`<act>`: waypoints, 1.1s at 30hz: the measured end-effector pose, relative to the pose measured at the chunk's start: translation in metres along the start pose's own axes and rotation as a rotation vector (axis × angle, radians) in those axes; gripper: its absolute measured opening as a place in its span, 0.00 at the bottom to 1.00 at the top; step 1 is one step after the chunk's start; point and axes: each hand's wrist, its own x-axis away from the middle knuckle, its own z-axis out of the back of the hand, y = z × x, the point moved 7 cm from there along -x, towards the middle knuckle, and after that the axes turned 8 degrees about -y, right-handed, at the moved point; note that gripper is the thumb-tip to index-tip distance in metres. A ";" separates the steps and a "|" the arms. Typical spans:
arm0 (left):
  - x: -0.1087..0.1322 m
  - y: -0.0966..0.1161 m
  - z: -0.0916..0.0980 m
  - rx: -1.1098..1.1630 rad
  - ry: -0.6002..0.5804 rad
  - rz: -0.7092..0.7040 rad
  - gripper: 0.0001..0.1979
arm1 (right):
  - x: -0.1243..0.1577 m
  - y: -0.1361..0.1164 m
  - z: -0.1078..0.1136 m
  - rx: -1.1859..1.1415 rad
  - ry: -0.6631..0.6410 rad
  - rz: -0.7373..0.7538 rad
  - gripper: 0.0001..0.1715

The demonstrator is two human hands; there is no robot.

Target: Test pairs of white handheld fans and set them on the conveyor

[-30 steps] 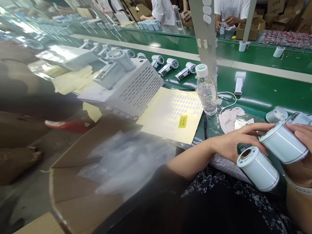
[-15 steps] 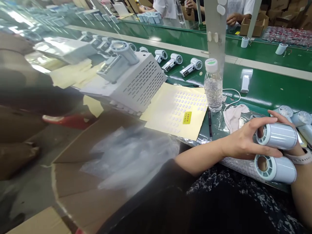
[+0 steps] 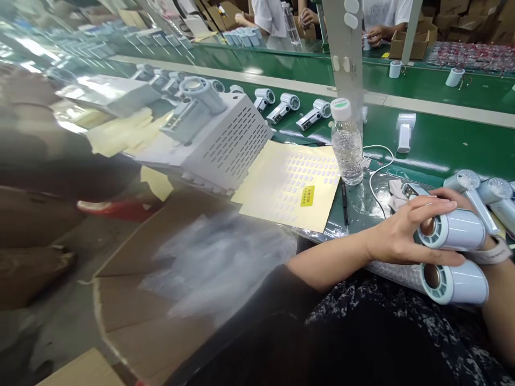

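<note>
My left hand (image 3: 402, 230) is closed around the upper light blue handheld fan (image 3: 462, 229), fingers over its round head and thumb beneath. The head's open, ribbed end faces left. Behind it, my right hand (image 3: 454, 195) curls against the same fan, mostly hidden, with a pale band on the wrist. Just under my left thumb is a second fan head (image 3: 462, 281), also facing left; what supports it is hidden. A dark-panelled fan handle (image 3: 416, 190) shows past my left fingers; I cannot tell which fan it belongs to.
Several fans (image 3: 464, 182) lie at the right. A water bottle (image 3: 346, 142) stands beside a yellow sticker sheet (image 3: 289, 182) and a black pen (image 3: 345, 203). A vented white box (image 3: 225, 145) carries another fan. Below is a carton (image 3: 140, 311) with plastic bags. Co-workers sit across the green line.
The view has shifted slightly. The dark-panelled handle now shows behind my left hand, where the white cloth was more exposed. My right fingers have come lower behind the upper fan.
</note>
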 end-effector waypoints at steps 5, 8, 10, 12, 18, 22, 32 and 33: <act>-0.005 0.000 -0.002 0.118 -0.073 0.017 0.16 | 0.027 -0.047 0.025 -0.109 -0.002 0.231 0.22; -0.012 0.008 -0.007 0.255 -0.207 -0.020 0.14 | 0.042 -0.068 0.008 -0.106 -0.226 0.315 0.13; -0.015 0.015 -0.010 0.347 -0.291 -0.028 0.13 | 0.042 -0.071 0.001 -0.100 -0.306 0.281 0.08; -0.018 0.021 -0.013 0.428 -0.346 -0.040 0.13 | 0.039 -0.072 -0.005 -0.099 -0.441 0.256 0.16; -0.018 0.028 -0.023 0.546 -0.417 -0.066 0.13 | 0.036 -0.073 -0.018 -0.020 -0.753 0.160 0.15; -0.014 0.027 -0.025 0.545 -0.456 -0.038 0.14 | 0.037 -0.069 -0.025 -0.028 -0.701 0.099 0.22; -0.014 0.031 -0.016 0.491 -0.513 -0.045 0.17 | 0.034 -0.072 -0.024 -0.051 -0.795 0.130 0.28; -0.013 0.032 -0.017 0.484 -0.525 -0.056 0.18 | 0.035 -0.072 -0.026 -0.031 -0.785 0.105 0.30</act>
